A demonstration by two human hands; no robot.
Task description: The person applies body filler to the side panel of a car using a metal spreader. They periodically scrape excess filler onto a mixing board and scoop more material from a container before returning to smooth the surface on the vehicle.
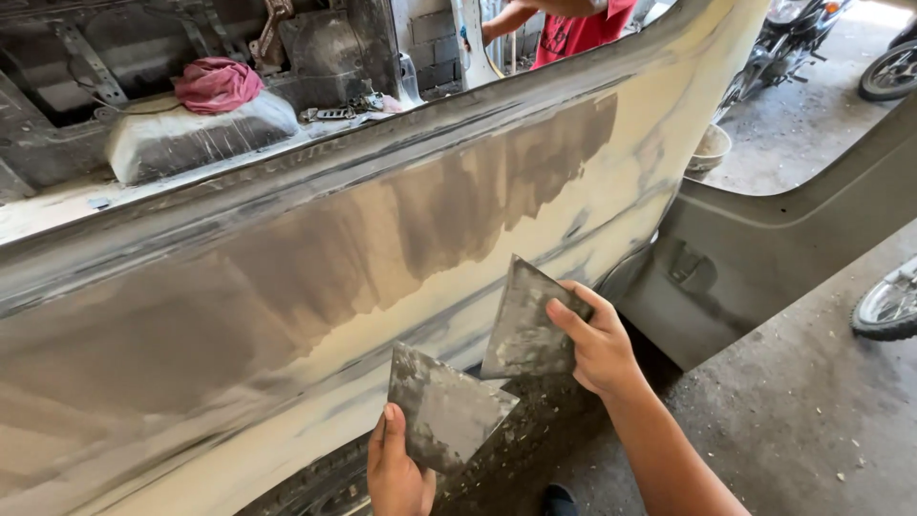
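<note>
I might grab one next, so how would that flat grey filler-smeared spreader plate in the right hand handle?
The flat grey spreader plate probably stays stiff: it holds flat, pinched at one edge by the right hand. Likely light. Crusted filler suggests a rough grip.

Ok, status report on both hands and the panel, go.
Left hand grips a flat grey spreader. Right hand grips a second spreader, held near the filler-coated car panel. Nothing in between.

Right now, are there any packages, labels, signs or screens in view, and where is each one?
None that I can make out. The red shirt of the person at the top edge may carry a print, too small to tell. The hands hold two plain grey spreader plates against the car panel.
</note>
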